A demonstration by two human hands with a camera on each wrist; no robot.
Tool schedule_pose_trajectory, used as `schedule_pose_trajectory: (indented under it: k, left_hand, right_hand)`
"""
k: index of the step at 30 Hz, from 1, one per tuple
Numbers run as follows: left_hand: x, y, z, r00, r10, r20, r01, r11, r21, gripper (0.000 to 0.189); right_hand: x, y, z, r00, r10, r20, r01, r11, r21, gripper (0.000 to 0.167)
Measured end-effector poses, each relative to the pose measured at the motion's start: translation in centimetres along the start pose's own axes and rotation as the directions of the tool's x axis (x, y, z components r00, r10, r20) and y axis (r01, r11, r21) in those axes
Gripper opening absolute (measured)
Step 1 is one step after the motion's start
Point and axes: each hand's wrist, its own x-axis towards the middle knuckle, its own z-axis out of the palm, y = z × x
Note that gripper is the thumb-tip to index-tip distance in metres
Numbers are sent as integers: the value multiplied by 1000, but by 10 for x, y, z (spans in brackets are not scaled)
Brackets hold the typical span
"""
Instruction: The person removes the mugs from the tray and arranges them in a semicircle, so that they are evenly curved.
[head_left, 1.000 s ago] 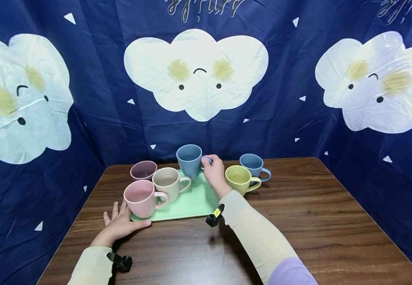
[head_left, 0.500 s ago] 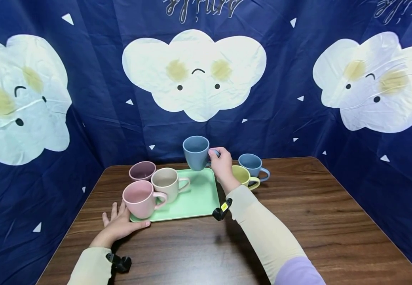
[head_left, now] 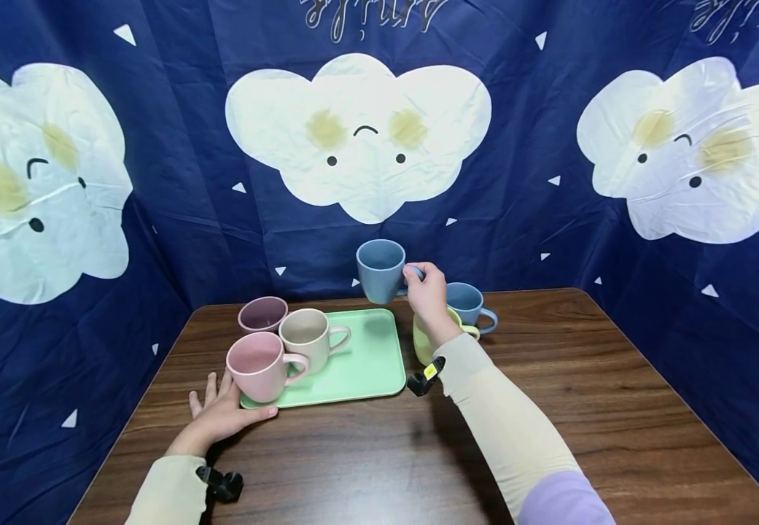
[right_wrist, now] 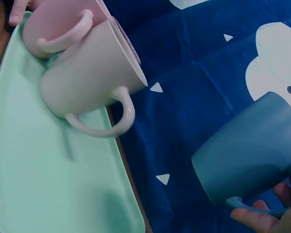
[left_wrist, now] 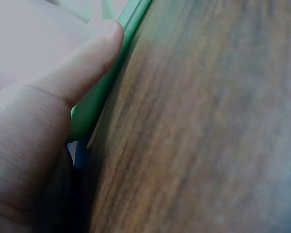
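Right hand (head_left: pixel 426 295) pinches blue mug (head_left: pixel 380 275) by handle (right_wrist: pixel 236 201), aloft near far right of green tray (head_left: pixel 366 364) — probably stiff, smooth, lightish, chips if knocked; I'd trust handle for hold — left hand (head_left: pixel 224 417) spread, thumb against tray rim

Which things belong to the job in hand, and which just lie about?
Likely job: blue mug in the right hand; green tray touched by the left hand; pink mug, beige mug, purple mug.

Likely bystanders: yellow-green mug, other blue mug, cloud-print cloth.
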Motion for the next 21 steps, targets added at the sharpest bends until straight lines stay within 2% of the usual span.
schedule_pose_trajectory:
  k: [13,21]
  left_hand:
    - [-2,5,-3,1000,-10,22,10,1000,-5,129]
    - [-5,10,-7,999,-18,32,18,1000,0,128]
  right_hand:
    - [16,-7,-30,1000,-5,-23,7,999,53,21]
    - [25,-6,-47,998,4,-64,-2,999,33,22]
